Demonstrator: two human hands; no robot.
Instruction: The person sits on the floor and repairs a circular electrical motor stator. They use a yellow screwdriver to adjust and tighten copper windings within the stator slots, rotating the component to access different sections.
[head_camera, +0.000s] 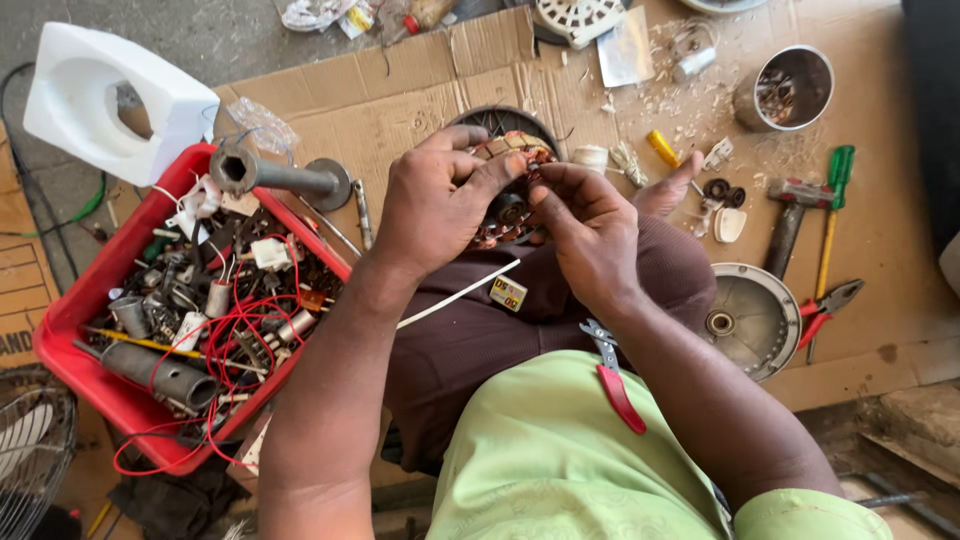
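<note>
A person is sitting on flattened cardboard (400, 110), seen from above, working over the lap. The left hand (435, 205) is gripping a round motor stator wound with copper wire (505, 200) from its nine o'clock side, thumb pressing across the top. The right hand (590, 235) is pinching at the windings from four o'clock, fingertips curled onto the coil. The stator is sitting just above centre, between both hands, over the knees. At nine o'clock a red plastic crate (75, 310) is holding capacitors, red wires and metal tubes. At three o'clock a grey metal motor cover (750, 320) is lying beside red-handled pliers (825, 310), a hammer (790, 220) and a green screwdriver (835, 215). At one o'clock a steel cup (790, 90) is standing.
</note>
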